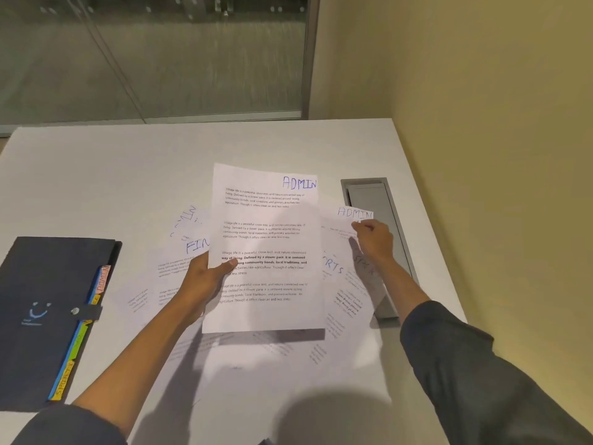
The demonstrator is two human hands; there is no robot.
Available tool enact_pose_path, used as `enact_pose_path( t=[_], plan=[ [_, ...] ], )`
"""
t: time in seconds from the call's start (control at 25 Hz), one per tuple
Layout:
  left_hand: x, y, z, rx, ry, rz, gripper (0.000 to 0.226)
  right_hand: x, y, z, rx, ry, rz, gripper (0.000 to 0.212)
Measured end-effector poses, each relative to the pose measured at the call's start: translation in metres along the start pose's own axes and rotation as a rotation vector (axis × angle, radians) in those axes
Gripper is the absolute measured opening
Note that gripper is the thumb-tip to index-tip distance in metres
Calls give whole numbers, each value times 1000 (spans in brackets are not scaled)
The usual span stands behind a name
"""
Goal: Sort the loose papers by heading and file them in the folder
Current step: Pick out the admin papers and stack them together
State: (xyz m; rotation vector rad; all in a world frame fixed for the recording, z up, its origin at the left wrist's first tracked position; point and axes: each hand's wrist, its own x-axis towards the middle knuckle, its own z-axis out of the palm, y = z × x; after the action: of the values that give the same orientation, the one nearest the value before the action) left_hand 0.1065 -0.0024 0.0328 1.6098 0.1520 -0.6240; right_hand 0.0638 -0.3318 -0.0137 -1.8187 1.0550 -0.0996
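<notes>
1. The left hand is raised above the desk, its forearm reaching up from the lower left with the sleeve pushed back near the elbow.
2. An upright sheet headed ADMIN is pinched at its left edge by that hand, thumb on the printed face and fingers behind; the sheet is held tilted, clear of the desk, its shadow falling below it.
3. The right hand is stretched forward from the lower right, the arm covered by a dark sleeve to the mid-forearm.
4. A second sheet headed ADMIN is gripped near its top corner by the curled fingers of the right hand, just to the right of the held sheet.
5. The loose papers are spread flat beneath and between both hands; headings reading FIN and partly hidden letters ending in RTS are visible.
6. A dark folder, closed with a snap strap and showing coloured tabs along its right edge, lies well to the left of the left hand.
7. A grey recessed cable hatch sits just beyond the right hand.
</notes>
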Motion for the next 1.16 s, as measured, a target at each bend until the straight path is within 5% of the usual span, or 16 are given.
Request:
enact_pose_path(
  t=[0.32, 0.52, 0.8, 1.0, 1.16],
  plan=[
    [22, -14, 3, 15, 7, -66, 26, 69, 25, 5, -553, 103, -50, 54],
    [24, -14, -4, 35, 48, -80, 23, 84, 15, 17, -698, 68, -84, 45],
    [20, -18, -13, 14, 72, -109, 23, 95, 18, 13, -611, 23, -236, 21],
    [14, -21, -8, 14, 63, -124, 26, 98, 17, 13, -704, -85, -274, 39],
    [13, -20, -9, 20, 71, -116, 26, 104, 13, 20, -732, -53, -301, 34]
  ],
)
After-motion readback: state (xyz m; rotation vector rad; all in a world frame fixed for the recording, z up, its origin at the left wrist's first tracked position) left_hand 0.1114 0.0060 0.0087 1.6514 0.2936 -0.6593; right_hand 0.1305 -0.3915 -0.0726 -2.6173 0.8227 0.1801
